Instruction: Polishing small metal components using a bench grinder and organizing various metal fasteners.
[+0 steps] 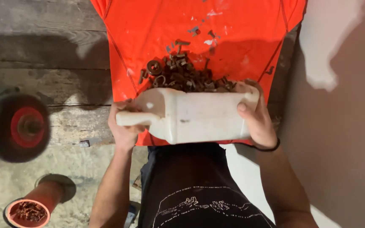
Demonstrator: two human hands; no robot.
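Note:
I hold a white plastic jug [195, 114] with a cut-open side, tipped away from me. My left hand [123, 126] grips its handle end. My right hand [256, 120] clasps the other end, thumb on the near wall. A heap of rusty nuts, bolts and washers [182, 74] spills from the jug's open side onto an orange cloth [157, 25] spread on the surface ahead. A few loose rusty pieces lie farther out on the cloth.
A wheel with a red hub [20, 126] stands at the left by weathered wooden boards [43, 63]. A red cylinder [32, 207] holding rusty scraps sits on the concrete floor at lower left. A brown wall [343, 126] rises at right.

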